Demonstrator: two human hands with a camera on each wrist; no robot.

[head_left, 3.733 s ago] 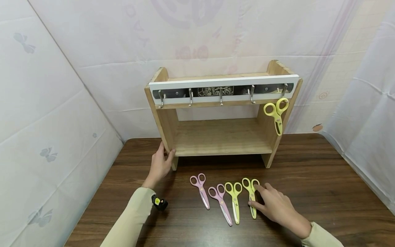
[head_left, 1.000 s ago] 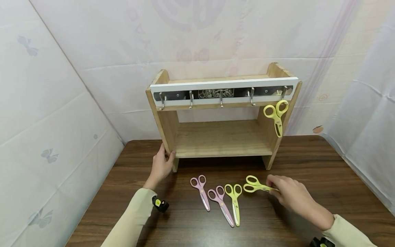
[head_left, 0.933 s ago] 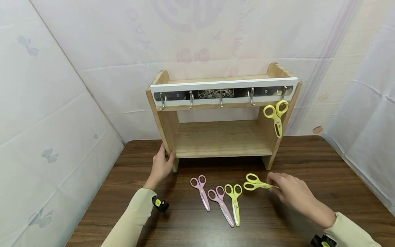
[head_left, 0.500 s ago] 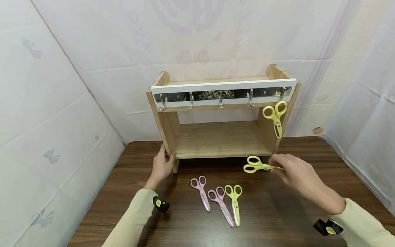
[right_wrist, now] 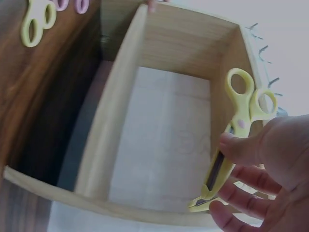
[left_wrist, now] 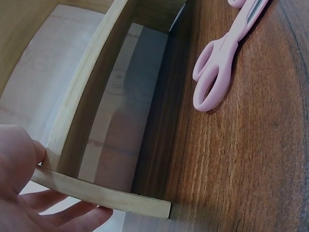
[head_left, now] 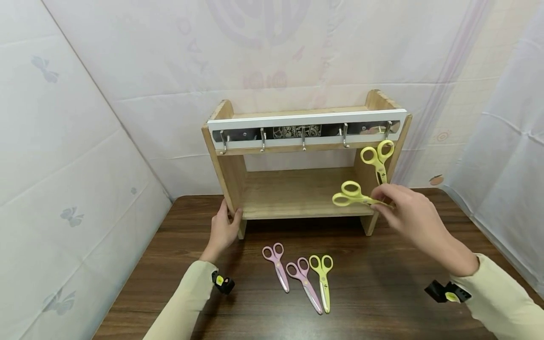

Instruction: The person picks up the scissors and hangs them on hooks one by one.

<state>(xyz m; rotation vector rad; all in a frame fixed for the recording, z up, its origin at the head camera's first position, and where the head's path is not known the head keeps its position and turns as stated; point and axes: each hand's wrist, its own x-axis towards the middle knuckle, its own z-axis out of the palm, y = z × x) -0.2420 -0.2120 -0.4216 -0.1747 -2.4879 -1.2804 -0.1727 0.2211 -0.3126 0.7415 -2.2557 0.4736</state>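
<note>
The right hand pinches yellow scissors by the blade end, handles pointing left, raised in front of the wooden shelf. In the right wrist view the thumb lies on the blades of these scissors. Just above them, another yellow pair hangs from the rightmost hook, its tip partly hidden by the right hand. The left hand grips the shelf's lower left side; in the left wrist view its thumb and fingers lie around the side board.
On the dark wooden table lie two pink scissors and one yellow pair, in front of the shelf. The white rail along the shelf top carries several metal hooks. Patterned white cloth hangs behind and at the sides.
The right hand has taken the rightmost yellow scissors off the table, turned them sideways and raised them toward the hanging pair. The left hand has stayed on the shelf side.
</note>
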